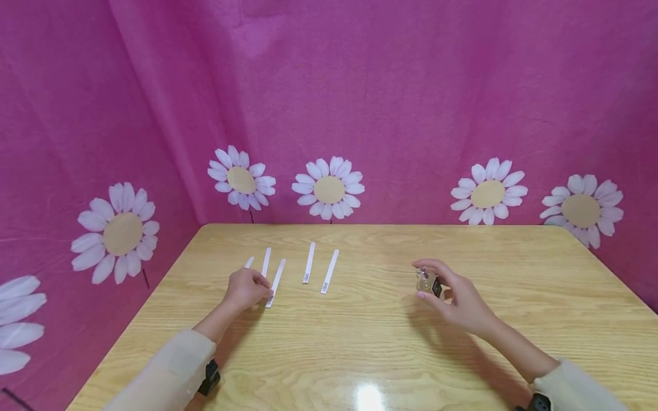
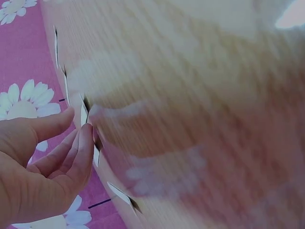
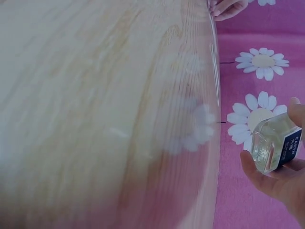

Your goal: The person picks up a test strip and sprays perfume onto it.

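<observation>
The right hand [image 1: 465,301] grips a clear, yellowish bottle [image 3: 268,142], its dark label [image 3: 289,147] reading EARTH, above the desk [image 1: 360,342]. Five slim white strips [image 1: 309,264] lie roughly side by side; the left hand [image 1: 247,287] is at the third from left, partly hiding the two leftmost.

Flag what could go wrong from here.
1. The bottle, held off the table in the right hand, looks like glass; a slip could break it.
2. The left hand is at a thin, flat-lying strip, which may be awkward to lift.
3. The next strip lies close by; that hand might knock it askew.
</observation>
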### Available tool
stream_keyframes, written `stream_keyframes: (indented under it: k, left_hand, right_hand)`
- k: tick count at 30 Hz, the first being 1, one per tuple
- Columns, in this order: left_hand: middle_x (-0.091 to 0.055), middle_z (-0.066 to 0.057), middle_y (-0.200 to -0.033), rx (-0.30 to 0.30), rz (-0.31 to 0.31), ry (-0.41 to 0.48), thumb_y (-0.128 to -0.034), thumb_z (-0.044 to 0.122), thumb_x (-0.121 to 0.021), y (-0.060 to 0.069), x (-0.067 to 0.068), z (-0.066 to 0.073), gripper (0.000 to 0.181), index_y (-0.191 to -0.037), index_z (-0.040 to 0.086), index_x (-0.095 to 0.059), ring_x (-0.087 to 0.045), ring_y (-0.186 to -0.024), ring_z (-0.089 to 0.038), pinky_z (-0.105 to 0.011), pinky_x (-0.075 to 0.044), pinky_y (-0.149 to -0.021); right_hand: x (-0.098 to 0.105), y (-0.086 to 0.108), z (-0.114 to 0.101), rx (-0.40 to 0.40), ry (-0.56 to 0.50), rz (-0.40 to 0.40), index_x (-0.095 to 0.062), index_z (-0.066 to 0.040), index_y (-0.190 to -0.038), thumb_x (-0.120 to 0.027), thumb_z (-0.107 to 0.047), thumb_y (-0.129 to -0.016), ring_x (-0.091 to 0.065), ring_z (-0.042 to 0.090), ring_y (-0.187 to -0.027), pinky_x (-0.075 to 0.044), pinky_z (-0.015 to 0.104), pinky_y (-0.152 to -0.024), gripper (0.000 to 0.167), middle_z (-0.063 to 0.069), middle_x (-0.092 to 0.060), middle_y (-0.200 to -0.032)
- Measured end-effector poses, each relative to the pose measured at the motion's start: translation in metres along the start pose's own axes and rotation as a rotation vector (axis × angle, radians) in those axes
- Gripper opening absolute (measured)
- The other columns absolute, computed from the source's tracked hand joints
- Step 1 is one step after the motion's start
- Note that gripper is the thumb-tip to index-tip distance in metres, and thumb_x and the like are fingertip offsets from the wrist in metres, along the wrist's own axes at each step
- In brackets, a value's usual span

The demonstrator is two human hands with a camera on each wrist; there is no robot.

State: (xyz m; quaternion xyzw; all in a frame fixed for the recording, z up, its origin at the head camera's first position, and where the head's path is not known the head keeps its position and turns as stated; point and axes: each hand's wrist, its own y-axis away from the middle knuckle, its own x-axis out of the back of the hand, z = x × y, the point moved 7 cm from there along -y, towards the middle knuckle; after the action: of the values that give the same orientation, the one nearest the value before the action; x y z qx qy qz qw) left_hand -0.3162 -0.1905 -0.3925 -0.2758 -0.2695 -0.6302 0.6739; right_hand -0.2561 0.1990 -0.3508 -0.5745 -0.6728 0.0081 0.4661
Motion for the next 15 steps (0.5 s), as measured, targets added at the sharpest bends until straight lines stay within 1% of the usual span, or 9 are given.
stream_keyframes:
  k: [2,6,12,15]
  left_hand:
    - [-0.069,-0.011,-0.071,-0.022,0.003,-0.030,-0.0739,0.005,-0.076,-0.001,0.001,0.003,0.012,-0.081,-0.004,-0.071,-0.060,-0.062,-0.012,-0.020,-0.046,-0.054]
    - [-0.070,-0.013,-0.078,-0.031,-0.018,-0.031,-0.0755,0.007,-0.075,-0.003,-0.001,0.009,0.015,-0.087,-0.003,-0.071,-0.061,-0.070,-0.016,-0.021,-0.047,-0.059]
    - [-0.072,-0.015,-0.085,-0.009,-0.044,-0.003,-0.0770,0.010,-0.074,-0.011,-0.009,0.017,0.019,-0.090,-0.003,-0.072,-0.065,-0.076,-0.018,-0.025,-0.052,-0.064]
    - [-0.073,-0.014,-0.087,0.000,-0.078,0.027,-0.0786,0.012,-0.074,-0.018,-0.017,0.020,0.022,-0.095,-0.002,-0.072,-0.066,-0.074,-0.017,-0.025,-0.053,-0.065]
  right_hand:
    - [0.003,0.002,-0.001,0.005,0.011,0.007,-0.053,-0.012,-0.129,-0.072,-0.002,-0.083,-0.062,-0.003,-0.091,-0.051,0.022,-0.049,0.050,0.016,-0.066,-0.120]
    - [0.008,0.005,0.000,0.006,0.027,0.018,-0.053,-0.011,-0.128,-0.072,-0.001,-0.082,-0.063,-0.003,-0.091,-0.051,0.022,-0.049,0.051,0.018,-0.066,-0.119]
    - [0.013,0.009,0.001,0.005,0.019,0.024,-0.053,-0.009,-0.128,-0.071,-0.001,-0.083,-0.063,-0.003,-0.087,-0.049,0.021,-0.047,0.050,0.019,-0.067,-0.116]
    - [0.016,0.010,0.002,0.007,0.013,0.029,-0.053,-0.009,-0.129,-0.071,-0.002,-0.083,-0.063,-0.002,-0.088,-0.050,0.020,-0.048,0.050,0.019,-0.067,-0.115]
